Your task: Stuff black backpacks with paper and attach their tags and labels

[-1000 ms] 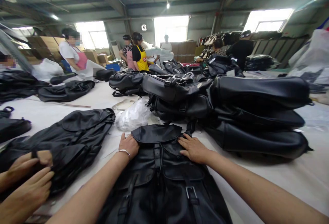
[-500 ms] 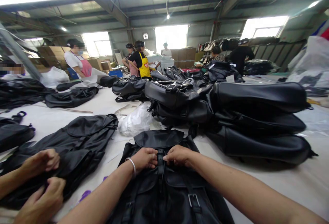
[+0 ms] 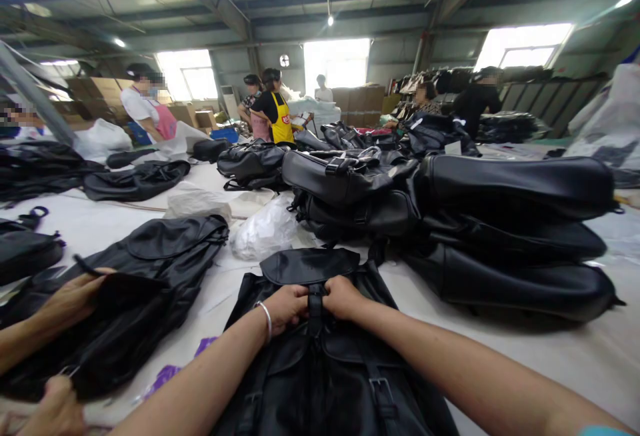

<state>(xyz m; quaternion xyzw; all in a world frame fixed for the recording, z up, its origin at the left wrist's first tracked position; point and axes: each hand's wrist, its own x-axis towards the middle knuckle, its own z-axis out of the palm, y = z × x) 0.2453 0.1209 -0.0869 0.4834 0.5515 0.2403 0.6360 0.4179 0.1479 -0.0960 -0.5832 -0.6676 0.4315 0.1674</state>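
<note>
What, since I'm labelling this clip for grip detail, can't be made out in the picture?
1. Head view: the black centre strap of the black leather backpack, where the left hand and right hand pinch it; they cover any fastening.
2. Head view: the backpack's lower end, cut off by the bottom edge.
3. Head view: a co-worker's lower hand, cut by the bottom edge; grip unclear.

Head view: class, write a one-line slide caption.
Left hand and right hand pinch the centre strap of a black backpack on a white table, beside stacked backpacks.
</note>
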